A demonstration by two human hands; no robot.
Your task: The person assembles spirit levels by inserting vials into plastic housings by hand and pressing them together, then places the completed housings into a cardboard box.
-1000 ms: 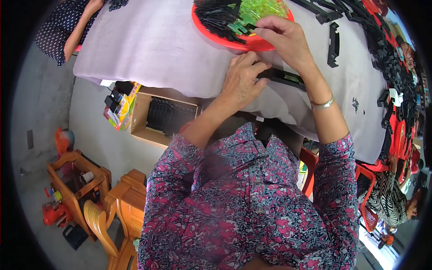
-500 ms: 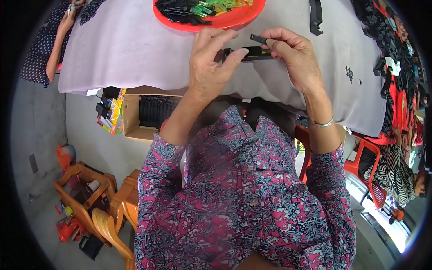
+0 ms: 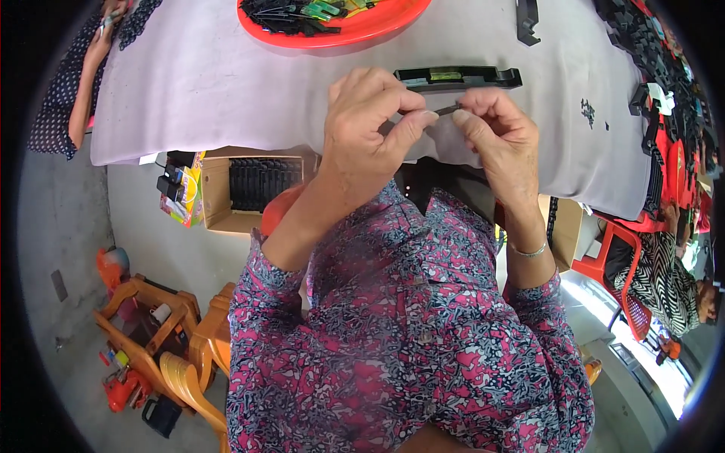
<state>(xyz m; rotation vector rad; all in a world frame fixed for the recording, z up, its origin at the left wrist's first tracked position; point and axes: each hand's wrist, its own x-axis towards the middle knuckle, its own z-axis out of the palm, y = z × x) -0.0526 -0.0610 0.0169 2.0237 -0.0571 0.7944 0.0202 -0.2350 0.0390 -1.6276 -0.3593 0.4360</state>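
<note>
Pinch grip, both hands: thumb and index of the left hand (image 3: 364, 121) close on one end of a small, thin dark piece (image 3: 448, 110), while the right hand (image 3: 507, 140) pinches its other end. Piece lies almost level between the fingertips, held over the near part of the cloth-covered table (image 3: 226, 90); its finer shape is too small to make out. Left forearm comes up from lower left, slanting inward; back of hand toward the viewer, knuckles high, fingers curled, thumb stretched out rightward. Right forearm stands steeper, a thin bracelet (image 3: 529, 251) at the wrist; fingers folded, thumb pointing up and left to meet the index. Hands near each other, bridged by the piece. Just beyond them, a long black part (image 3: 495, 78) lies crosswise on the cloth, a yellow-green insert (image 3: 445, 75) showing along its middle. Farther off, a red tray (image 3: 343, 40) bears black and green pieces; a second black part (image 3: 526, 23) lies at upper right, well apart from both hands.
</note>
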